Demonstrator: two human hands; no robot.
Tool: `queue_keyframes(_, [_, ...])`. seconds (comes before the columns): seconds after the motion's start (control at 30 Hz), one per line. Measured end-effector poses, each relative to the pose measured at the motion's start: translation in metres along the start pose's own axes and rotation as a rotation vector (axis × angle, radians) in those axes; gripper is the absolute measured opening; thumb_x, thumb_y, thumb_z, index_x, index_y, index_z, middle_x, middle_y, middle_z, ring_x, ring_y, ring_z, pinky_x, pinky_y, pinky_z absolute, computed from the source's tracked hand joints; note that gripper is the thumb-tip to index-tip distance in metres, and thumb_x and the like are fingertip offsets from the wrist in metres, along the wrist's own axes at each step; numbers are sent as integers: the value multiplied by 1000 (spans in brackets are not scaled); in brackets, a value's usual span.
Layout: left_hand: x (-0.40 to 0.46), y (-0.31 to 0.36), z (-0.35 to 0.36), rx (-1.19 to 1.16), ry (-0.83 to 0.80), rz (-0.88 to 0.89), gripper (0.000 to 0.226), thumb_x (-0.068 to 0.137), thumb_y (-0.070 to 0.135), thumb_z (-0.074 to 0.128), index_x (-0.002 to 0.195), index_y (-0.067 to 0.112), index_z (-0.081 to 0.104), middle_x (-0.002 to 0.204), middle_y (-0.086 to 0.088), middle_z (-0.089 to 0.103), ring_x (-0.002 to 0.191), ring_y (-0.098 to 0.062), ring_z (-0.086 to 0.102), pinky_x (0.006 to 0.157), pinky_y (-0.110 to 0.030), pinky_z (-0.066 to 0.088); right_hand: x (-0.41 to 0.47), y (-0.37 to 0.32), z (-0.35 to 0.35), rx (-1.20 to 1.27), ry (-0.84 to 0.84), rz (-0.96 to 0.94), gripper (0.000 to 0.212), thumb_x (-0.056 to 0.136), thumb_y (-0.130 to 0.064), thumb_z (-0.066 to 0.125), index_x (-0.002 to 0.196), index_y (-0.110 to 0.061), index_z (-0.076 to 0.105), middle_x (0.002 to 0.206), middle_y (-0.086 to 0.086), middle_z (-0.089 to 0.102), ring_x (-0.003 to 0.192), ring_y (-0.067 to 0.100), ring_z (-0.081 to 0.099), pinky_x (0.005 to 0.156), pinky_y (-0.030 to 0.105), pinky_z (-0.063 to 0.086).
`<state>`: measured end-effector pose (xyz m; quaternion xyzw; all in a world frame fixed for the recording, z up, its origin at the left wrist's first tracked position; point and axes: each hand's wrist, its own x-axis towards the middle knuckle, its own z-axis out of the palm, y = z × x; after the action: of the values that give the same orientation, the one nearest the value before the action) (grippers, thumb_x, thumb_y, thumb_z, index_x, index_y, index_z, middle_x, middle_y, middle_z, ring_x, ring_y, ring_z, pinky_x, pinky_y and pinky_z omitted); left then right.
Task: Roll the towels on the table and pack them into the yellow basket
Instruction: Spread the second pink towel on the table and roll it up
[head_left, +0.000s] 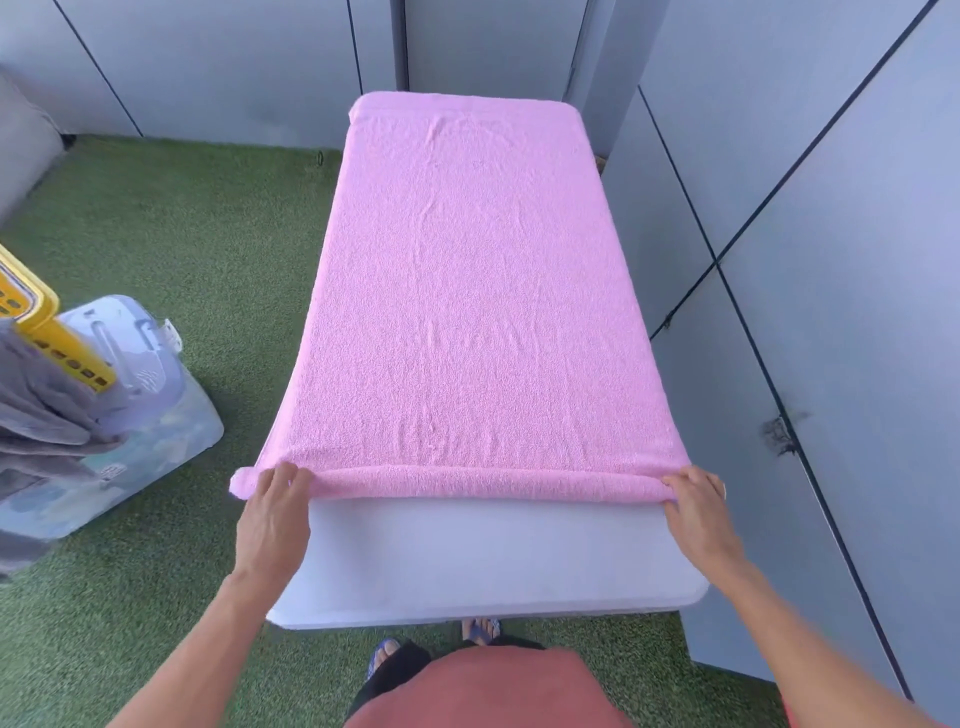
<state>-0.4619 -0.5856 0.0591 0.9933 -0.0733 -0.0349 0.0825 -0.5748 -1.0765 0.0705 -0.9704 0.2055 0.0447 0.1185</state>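
- Pink towel (467, 291): one, spread flat along the white table (483, 561), its long axis running straight away from the person; far end draped over the table's far edge, near end turned over into a thin first roll (483, 480) lying crosswise.
- Left hand (272, 506): one, at the roll's left end, fingers (283, 478) curled over the rolled edge and pinching it.
- Right hand (698, 506): one, at the roll's right end, fingers (685, 480) likewise curled over the fold and clamped on it.
- Governing relation: the unrolled cloth lay wholly beyond the fingers, away from the body; the roll's axis ran left to right between the two hands. Neither hand was nearer; both sat level on the same line. Judged: the next move would be an even push forward from both ends, or the roll would skew.
- Yellow basket (47, 327): one, on the green turf (197, 218) to the left, well apart from the table, only partly in view.
- Grey towels (36, 415): a heap hanging by the basket; count could not be told.
- Clear plastic lidded box (150, 415): one, just behind the basket.
- Progress, judged: rolling barely begun.
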Motion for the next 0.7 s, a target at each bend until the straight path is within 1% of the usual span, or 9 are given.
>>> queue_keyframes(0.1, [11, -11, -4, -15, -74, -7, 19, 84, -6, 55, 95, 9, 60, 94, -4, 56, 94, -28, 51, 54, -42, 49, 13, 9, -5, -23, -91, -55, 41, 75, 15, 58, 108, -6, 70, 97, 12, 63, 96, 39, 56, 92, 47, 41])
queue_keyframes(0.2, [10, -25, -4, -9, -210, 3, 20, 88, -1, 50, 96, 12, 62, 92, 0, 55, 95, -24, 53, 66, -43, 49, 9, 14, -19, 22, -214, -128, 31, 80, 13, 58, 104, -2, 71, 94, 15, 66, 92, 37, 59, 83, 35, 41])
queue_keyframes(0.27, [13, -33, -8, -9, -375, 6, 23, 90, 3, 48, 104, 12, 64, 97, 0, 59, 95, -21, 57, 78, -40, 50, 9, 20, -28, 151, -334, -56, 19, 82, 4, 64, 94, -9, 71, 90, 6, 66, 93, 28, 62, 75, 24, 39])
queue_keyframes(0.33, [20, -34, -16, -106, -489, -72, 25, 93, 7, 50, 114, 13, 63, 108, -4, 63, 96, -22, 61, 81, -34, 50, 11, 29, -34, 386, -409, 99, 22, 79, -3, 72, 97, -14, 70, 98, -2, 68, 98, 18, 62, 82, 25, 43])
queue_keyframes(0.37, [24, -34, -18, -199, -497, -127, 25, 93, 9, 52, 115, 14, 63, 110, -6, 64, 94, -22, 63, 79, -33, 51, 13, 31, -34, 489, -391, 160, 25, 77, -4, 75, 97, -17, 70, 100, -1, 69, 99, 17, 62, 85, 29, 46])
queue_keyframes(0.47, [33, -30, -24, -393, -361, -212, 15, 89, 10, 61, 102, 16, 61, 102, -6, 62, 87, -23, 61, 68, -31, 49, 17, 22, -29, 624, -213, 250, 25, 73, 1, 76, 86, -19, 67, 95, 7, 69, 96, 25, 64, 79, 29, 48])
queue_keyframes(0.53, [30, -25, -20, -304, -187, -178, 11, 85, 8, 65, 87, 19, 62, 94, -6, 52, 86, -28, 54, 70, -35, 44, 16, 13, -20, 599, -82, 244, 24, 75, 3, 73, 77, -20, 66, 93, 10, 65, 94, 28, 62, 80, 29, 43])
queue_keyframes(0.63, [6, -10, -12, 6, 53, -20, 16, 86, -1, 56, 79, 11, 64, 86, -9, 50, 77, -28, 42, 63, -39, 37, 1, 6, -10, 277, 136, 137, 20, 80, -6, 71, 77, -26, 69, 92, 1, 58, 99, 27, 51, 86, 28, 31])
queue_keyframes(0.7, [-13, -2, -7, 70, 119, 40, 20, 77, -8, 59, 89, 6, 64, 93, -14, 54, 80, -31, 46, 63, -43, 41, -14, 3, -4, 97, 217, 55, 17, 80, -7, 71, 88, -22, 73, 96, -1, 60, 102, 27, 45, 88, 33, 35])
